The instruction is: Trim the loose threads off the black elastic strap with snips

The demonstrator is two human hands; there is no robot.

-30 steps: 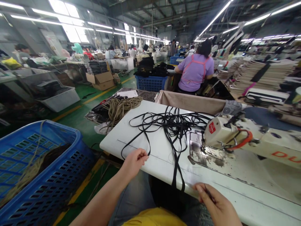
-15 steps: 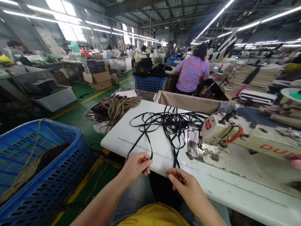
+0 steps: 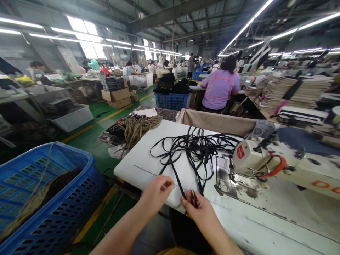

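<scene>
A tangle of narrow black straps [image 3: 202,147] lies on the white sewing table in front of me. My right hand [image 3: 198,205] is closed around small thread snips [image 3: 194,199], their points sticking up between the fingers. Its thumb and forefinger also pinch one black strap that runs down from the tangle. Just left of it, over the table's front edge, is my left hand [image 3: 159,191] with its fingers curled together. A strap passes behind that hand, and whatever its fingertips hold is hidden.
A sewing machine [image 3: 265,159] stands at the right of the table [image 3: 140,156]. Tan straps [image 3: 142,129] are heaped at the far left corner. A blue basket [image 3: 92,173] sits on the floor at left. A co-worker in purple [image 3: 220,86] sits ahead, beyond a fabric-lined trough [image 3: 217,122].
My right hand has moved left and now pinches the strap that was at my left hand's fingertips. The snips now point upward. The view has shifted slightly.
</scene>
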